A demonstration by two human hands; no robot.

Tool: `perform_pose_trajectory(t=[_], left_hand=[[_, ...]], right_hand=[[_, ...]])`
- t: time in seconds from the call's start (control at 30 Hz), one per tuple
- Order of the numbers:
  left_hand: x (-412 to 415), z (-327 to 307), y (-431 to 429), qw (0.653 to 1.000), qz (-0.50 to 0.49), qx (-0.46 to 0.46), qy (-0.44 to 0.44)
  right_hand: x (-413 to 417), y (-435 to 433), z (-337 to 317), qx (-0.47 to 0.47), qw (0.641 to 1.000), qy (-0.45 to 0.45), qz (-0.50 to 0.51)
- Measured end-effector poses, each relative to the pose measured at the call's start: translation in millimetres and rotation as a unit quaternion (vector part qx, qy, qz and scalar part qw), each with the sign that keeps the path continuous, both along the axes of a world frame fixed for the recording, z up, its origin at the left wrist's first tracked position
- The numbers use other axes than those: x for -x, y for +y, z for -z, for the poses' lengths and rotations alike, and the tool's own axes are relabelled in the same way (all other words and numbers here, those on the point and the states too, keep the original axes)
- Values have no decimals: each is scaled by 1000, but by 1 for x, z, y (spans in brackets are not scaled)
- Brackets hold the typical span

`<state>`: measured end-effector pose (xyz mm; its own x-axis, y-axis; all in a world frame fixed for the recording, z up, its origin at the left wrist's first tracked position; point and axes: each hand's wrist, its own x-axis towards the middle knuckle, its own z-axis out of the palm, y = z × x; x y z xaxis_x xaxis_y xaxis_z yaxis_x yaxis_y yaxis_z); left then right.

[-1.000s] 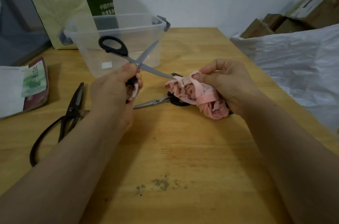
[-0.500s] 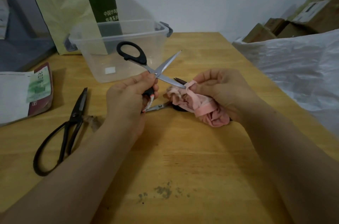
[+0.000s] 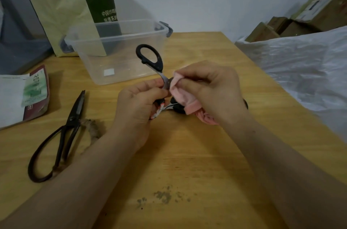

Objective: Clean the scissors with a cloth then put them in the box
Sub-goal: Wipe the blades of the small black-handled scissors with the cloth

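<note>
My left hand (image 3: 138,103) grips a pair of black-handled scissors (image 3: 150,58) by the lower handle, one black loop sticking up. My right hand (image 3: 210,88) holds a pink cloth (image 3: 184,97) bunched round the blades near the pivot, which hides them. The clear plastic box (image 3: 116,48) stands just behind the hands. A second pair of scissors (image 3: 173,105) lies on the table under my hands, mostly hidden.
Large dark iron shears (image 3: 62,135) lie on the wooden table (image 3: 187,153) at the left, beside a packet (image 3: 24,95). A green paper bag (image 3: 71,3) stands behind the box. A white plastic sack (image 3: 304,67) and cardboard boxes (image 3: 300,22) crowd the right edge.
The scissors' blades have closed and the cloth in my right hand has moved up over them. Both hands have come closer together.
</note>
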<state>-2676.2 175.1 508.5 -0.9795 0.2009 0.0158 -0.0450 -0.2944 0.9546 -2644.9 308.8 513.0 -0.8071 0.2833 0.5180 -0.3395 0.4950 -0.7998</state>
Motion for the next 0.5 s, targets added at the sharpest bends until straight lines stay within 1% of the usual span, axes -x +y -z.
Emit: perform_pose_trajectory(t=[0.07,0.1,0.17,0.23,0.33,0.43,0.5], left_hand=[[-2,0,1,1000,16,1,1],[-3,0,1,1000,19,2,-3],[-3,0,1,1000,17,-3,-11],[-3,-1,0,1000,16,-11,-14],[-2,-5,-2,999,12,-50,-19],[-3,-6,-2,997,3,-74,-27],[-7,-6,0,998,22,-55,-13]], right_hand=[[4,-3,6,-76,997,0,5],[7,-1,7,-92,996,-1,16],[10,5,8,-95,994,-7,47],[11,11,6,-74,994,-19,79],[8,16,1,-23,995,12,100],[2,6,-1,-36,997,32,62],[2,-3,1,-69,997,22,27]])
